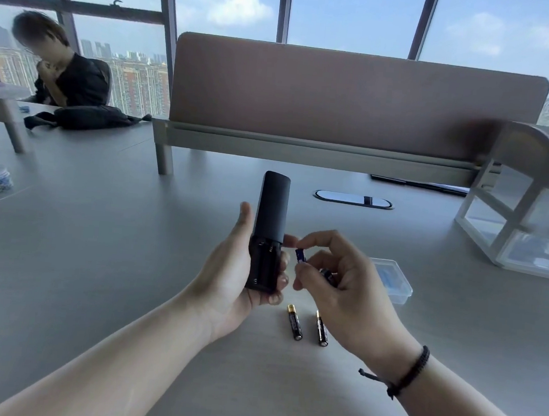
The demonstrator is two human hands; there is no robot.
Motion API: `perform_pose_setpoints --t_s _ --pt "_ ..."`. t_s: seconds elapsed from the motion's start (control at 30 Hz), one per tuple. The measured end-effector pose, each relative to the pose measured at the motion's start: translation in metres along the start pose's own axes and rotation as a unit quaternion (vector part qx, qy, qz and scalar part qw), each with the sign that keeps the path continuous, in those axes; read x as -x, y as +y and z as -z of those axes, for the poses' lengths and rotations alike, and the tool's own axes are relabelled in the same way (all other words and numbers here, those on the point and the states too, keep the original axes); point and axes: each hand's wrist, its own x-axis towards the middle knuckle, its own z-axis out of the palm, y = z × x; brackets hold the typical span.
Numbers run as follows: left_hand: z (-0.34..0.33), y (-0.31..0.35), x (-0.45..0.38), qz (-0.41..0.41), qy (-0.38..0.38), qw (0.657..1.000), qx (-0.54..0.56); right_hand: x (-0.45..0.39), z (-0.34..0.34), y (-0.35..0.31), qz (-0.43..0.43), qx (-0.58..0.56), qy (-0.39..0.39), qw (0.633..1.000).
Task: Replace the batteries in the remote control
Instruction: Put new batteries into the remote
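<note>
Above the grey desk top, the left hand is wrapped around the lower end of a slim black plastic remote control, thumb along its left edge and fingers curled round the right, holding it raised with the back facing up. Its battery compartment is uncovered, and both slots look bare. Just right of that grasp, the right hand pinches a small blue-wrapped battery between thumb and forefinger, close to the compartment but not touching it; a second dark piece sits tucked in the same palm, too hidden to identify. Directly below the two hands, two black, gold-tipped batteries lie side by side on the desk. Beyond the right hand rests a clear plastic box.
</note>
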Motion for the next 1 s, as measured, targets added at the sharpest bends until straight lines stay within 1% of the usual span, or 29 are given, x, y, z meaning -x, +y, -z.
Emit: perform_pose_setpoints --t_s 0.1,0.23,0.47,0.7,0.77,0.9,1.0 --pt "0.0 0.0 -0.001 0.002 0.001 1.0 -0.008 -0.001 -0.001 0.001 -0.001 -0.017 0.012 1.0" --pt "-0.001 0.0 0.0 0.003 0.009 1.0 -0.015 -0.001 0.0 0.0 0.004 -0.067 0.032 0.997" --pt "-0.006 0.0 0.004 0.001 0.016 1.0 -0.013 0.005 0.0 -0.011 0.046 -0.09 0.051 0.994" --pt "-0.011 0.0 0.008 0.016 -0.022 1.0 -0.009 0.01 -0.005 -0.009 0.101 -0.01 0.051 0.994" --pt "-0.011 -0.001 0.008 0.018 -0.021 1.0 -0.007 0.01 -0.007 -0.006 0.115 0.029 0.051 0.992" --pt "-0.01 -0.001 0.007 0.023 -0.011 1.0 -0.001 0.008 -0.005 -0.002 0.19 0.107 0.057 0.974" --pt "-0.009 -0.001 0.007 0.025 -0.006 1.0 -0.004 0.007 -0.003 0.0 0.239 0.13 0.053 0.961"
